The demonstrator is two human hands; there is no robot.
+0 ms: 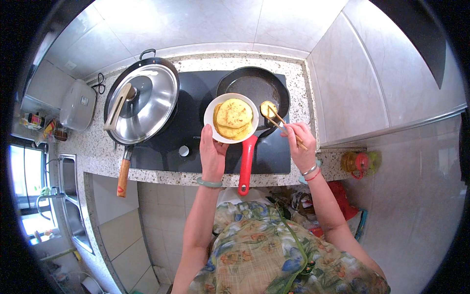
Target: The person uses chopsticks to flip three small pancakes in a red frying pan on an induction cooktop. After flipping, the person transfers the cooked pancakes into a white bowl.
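Observation:
My left hand [213, 153] holds a white plate [210, 116] from below, over the black cooktop. Several golden pancakes [234, 116] are stacked on the plate. My right hand [299, 146] grips wooden chopsticks [283, 126] whose tips pinch one small golden pancake [267, 109] at the right edge of the black frying pan [254, 85]. The pan's red handle [246, 164] points toward me, between my two hands.
A wok with a steel lid [144, 100] and a wooden handle [123, 176] sits on the cooktop's left half. A rice cooker [77, 104] stands at the far left, a steel sink [68, 196] below it. An oil bottle [360, 162] stands on the ledge at right.

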